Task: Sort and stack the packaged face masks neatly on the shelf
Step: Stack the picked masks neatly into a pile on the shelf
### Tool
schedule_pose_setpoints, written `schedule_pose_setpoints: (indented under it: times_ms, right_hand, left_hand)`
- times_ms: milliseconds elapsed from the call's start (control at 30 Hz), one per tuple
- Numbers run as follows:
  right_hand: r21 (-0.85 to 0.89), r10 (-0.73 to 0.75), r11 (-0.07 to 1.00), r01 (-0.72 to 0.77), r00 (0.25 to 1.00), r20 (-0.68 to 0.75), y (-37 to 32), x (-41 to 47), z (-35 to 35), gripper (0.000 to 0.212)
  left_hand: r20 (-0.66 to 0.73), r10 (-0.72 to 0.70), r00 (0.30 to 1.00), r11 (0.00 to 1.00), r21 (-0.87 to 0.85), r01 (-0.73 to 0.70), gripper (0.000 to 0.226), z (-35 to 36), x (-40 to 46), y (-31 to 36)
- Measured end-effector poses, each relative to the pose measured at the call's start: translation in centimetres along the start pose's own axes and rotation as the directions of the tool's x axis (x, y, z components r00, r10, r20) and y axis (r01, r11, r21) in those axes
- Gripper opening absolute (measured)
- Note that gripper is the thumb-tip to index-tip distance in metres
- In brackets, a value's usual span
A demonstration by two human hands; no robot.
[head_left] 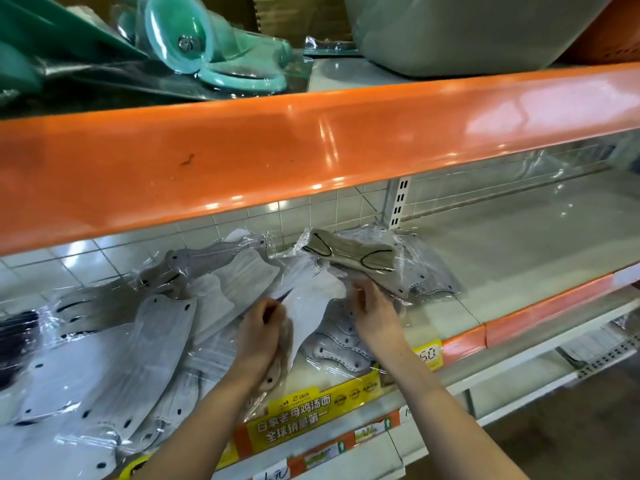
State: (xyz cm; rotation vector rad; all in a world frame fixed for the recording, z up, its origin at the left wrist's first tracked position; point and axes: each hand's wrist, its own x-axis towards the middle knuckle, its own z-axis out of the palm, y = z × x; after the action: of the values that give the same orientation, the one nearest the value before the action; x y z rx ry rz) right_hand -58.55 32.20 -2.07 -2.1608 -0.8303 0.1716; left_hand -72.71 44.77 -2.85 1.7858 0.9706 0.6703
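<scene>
Head view: white mask pack (308, 306) on shelf (485, 258), pinched between left hand (259, 336) and right hand (375, 315); clear-wrapped, glossy, curved outline, among scattered packs.

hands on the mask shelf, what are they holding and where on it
Both hands grip one white mask pack: the left hand pinches its left side, the right hand its right edge, just below the beige mask pack.
</scene>
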Motion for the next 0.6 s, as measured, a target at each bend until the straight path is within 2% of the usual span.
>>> schedule_pose_setpoints:
  times_ms: [67, 200, 300, 400, 500, 567, 600]
  right_hand:
    - [-0.013, -0.097, 0.995, 0.098, 0.994, 0.057, -0.2, -0.6, 0.5, 0.024]
    - [-0.053, -0.168, 0.982, 0.18, 0.969, 0.181, -1.4, -1.7, 0.7, 0.031]
    - [-0.002, -0.199, 0.979, 0.206, 0.95, 0.238, -3.2, -2.3, 1.0, 0.045]
    - [0.088, -0.258, 0.966, 0.243, 0.927, 0.272, -4.7, -2.6, 2.6, 0.05]
    - [-0.004, -0.277, 0.958, 0.288, 0.924, 0.262, -5.5, -2.7, 3.7, 0.077]
    - [-0.065, -0.235, 0.964, 0.258, 0.939, 0.249, -5.8, -2.5, 3.9, 0.077]
    - [-0.092, -0.242, 0.96, 0.265, 0.948, 0.206, -5.7, -2.3, 4.2, 0.074]
  left_hand:
    - [-0.003, -0.038, 0.999, 0.998, -0.04, 0.038, 0.02, -0.2, 0.1, 0.3]
    - [0.02, -0.091, 0.996, 0.985, -0.143, 0.093, 0.016, -0.5, 0.2, 0.5]
    - [0.011, -0.031, 0.999, 0.999, -0.026, 0.031, 0.029, -0.4, -0.2, 0.7]
    - [0.113, 0.014, 0.993, 0.999, 0.033, -0.018, 0.031, -0.3, -0.7, 1.5]
    - [0.207, -0.051, 0.977, 0.991, -0.114, 0.076, 0.021, -0.5, -1.1, 1.7]
    - [0.202, -0.095, 0.975, 0.94, -0.305, 0.155, 0.015, -0.6, -1.3, 2.0]
    - [0.197, -0.118, 0.973, 0.887, -0.419, 0.192, 0.026, -0.7, -1.4, 2.3]
